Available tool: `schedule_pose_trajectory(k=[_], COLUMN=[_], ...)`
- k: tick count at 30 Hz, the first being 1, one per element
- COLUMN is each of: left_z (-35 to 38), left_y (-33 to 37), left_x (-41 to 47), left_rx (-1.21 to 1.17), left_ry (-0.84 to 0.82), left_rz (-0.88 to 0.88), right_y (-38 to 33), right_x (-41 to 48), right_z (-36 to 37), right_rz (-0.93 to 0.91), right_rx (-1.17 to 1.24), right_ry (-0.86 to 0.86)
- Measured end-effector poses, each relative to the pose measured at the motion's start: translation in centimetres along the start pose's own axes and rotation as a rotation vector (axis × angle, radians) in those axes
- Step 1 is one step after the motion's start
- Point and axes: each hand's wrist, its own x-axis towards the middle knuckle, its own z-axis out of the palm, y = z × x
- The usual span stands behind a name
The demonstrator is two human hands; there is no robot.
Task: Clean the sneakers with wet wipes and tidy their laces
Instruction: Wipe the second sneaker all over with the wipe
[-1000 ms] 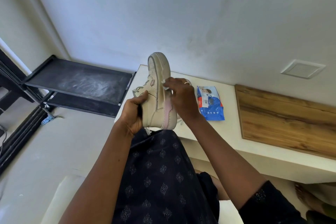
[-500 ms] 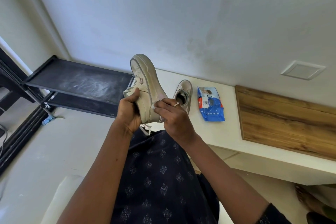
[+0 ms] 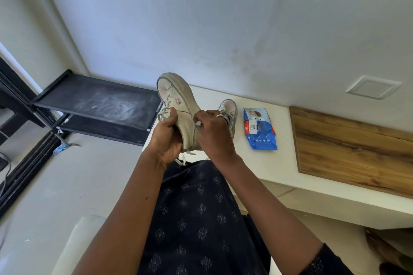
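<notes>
While the cream leather sneaker (image 3: 178, 105) is held up above the lap in the head view, toe pointing away and upward, it is gripped at its rear part by the left hand (image 3: 166, 140). The fingers are curled round the shoe and the thumb is laid across the pale grey laces (image 3: 165, 111). Against the shoe's side panel, a small crumpled white wet wipe (image 3: 198, 123) is pinched by the fingertips of the right hand (image 3: 215, 135), the fingers bent tight over it. Only a scrap of the wipe is seen poking out between them. Lace ends are seen dangling below the left fingers.

Just beyond the right knuckles, the second cream sneaker (image 3: 230, 108) is stood on the white tabletop (image 3: 268, 163), partly hidden by that hand. Further to the right of those fingers, a blue plastic pack of wet wipes (image 3: 260, 129) is laid flat on the same top, near the second shoe but apart from it. Well off to the right, a brown wood-grain panel (image 3: 353, 152) is set on the table. To the left of the left fingers, a black metal shelf rack (image 3: 100, 102) is seen against the wall. Beneath both wrists, a dark navy printed garment (image 3: 196, 207) is spread.
</notes>
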Motion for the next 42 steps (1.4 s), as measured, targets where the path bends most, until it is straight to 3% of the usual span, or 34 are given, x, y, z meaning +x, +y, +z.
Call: schedule_pose_trajectory(k=[8,14,21,32,39,42], left_z=[-0.1,0.1,0.8,0.7,1.7,1.4], left_y=[0.4,0.8,0.5,0.9,0.3,0.7], left_x=[0.1,0.0,-0.4,-0.8,-0.7,-0.5], left_rx=[-0.095,-0.100,-0.089,-0.151,-0.036,-0.081], left_ry=[0.025,-0.008,0.000,0.066,0.074,0.073], left_rz=[0.020,0.032,0.025,0.053,0.058,0.068], right_y=[1.0,0.2,-0.3,-0.8,-1.5,-1.0], right_x=[-2.5,-2.4,0.1,-1.4,1.7,1.1], right_z=[-0.3,-0.2,-0.4,-0.8,-1.2,-0.9], right_rz=[-0.110,-0.195,-0.033,-0.152,0.025,-0.026], right_rx=[-0.038,-0.064,-0.110,-0.104,-0.194,-0.138], right_ry=[-0.067,-0.006,-0.074,-0.061,-0.117,-0.121])
